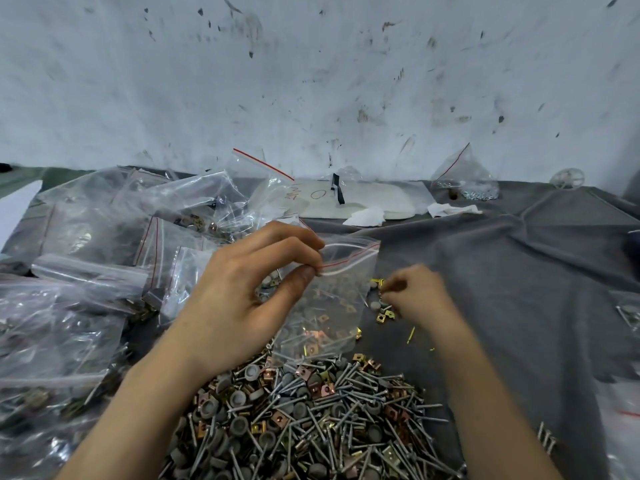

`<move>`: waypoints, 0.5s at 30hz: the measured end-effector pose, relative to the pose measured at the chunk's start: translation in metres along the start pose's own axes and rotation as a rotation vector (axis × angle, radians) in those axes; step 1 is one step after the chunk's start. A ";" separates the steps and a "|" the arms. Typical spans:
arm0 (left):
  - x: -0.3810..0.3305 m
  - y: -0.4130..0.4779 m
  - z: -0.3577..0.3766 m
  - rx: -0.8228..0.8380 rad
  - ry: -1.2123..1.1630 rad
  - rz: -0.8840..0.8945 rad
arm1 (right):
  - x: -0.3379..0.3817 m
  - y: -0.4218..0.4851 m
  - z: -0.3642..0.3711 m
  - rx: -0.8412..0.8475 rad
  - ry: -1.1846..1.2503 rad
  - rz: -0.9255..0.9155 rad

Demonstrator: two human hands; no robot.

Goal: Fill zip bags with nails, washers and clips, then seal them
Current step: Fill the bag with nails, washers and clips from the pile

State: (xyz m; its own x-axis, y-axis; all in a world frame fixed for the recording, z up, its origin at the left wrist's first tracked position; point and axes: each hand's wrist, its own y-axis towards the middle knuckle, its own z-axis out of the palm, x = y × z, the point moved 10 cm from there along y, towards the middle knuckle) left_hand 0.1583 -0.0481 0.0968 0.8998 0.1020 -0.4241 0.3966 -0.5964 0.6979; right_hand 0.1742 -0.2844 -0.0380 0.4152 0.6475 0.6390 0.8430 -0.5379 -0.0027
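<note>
Left hand (239, 299) pinches the zip bag (332, 306) by its mouth, keeping it upright for filling; blurred right hand (415, 296) curls over loose clips (384, 315), hold uncertain.

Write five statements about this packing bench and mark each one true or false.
1. The left hand pinches the top edge of a zip bag. True.
2. A pile of nails, washers and clips lies between the forearms. True.
3. The right hand lies flat on that pile. False: the right hand, blurred, fingers curled, is at loose clips on the grey cloth beyond it.
4. The heap of bags lies on the right. False: the heap of bags lies on the left.
5. The cloth is red. False: grey.
</note>
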 end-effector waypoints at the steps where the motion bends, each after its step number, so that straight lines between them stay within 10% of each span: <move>1: 0.000 0.000 0.000 0.001 -0.006 -0.004 | -0.013 0.003 0.013 0.030 -0.064 0.062; 15: 0.001 0.001 -0.003 -0.006 0.030 -0.004 | -0.011 0.001 0.040 0.083 -0.339 0.091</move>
State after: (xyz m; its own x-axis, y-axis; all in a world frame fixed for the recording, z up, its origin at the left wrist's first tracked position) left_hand 0.1602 -0.0465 0.0983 0.9034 0.1279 -0.4093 0.4008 -0.5913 0.6998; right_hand 0.1841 -0.2697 -0.0757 0.5684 0.7486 0.3415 0.8162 -0.5654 -0.1190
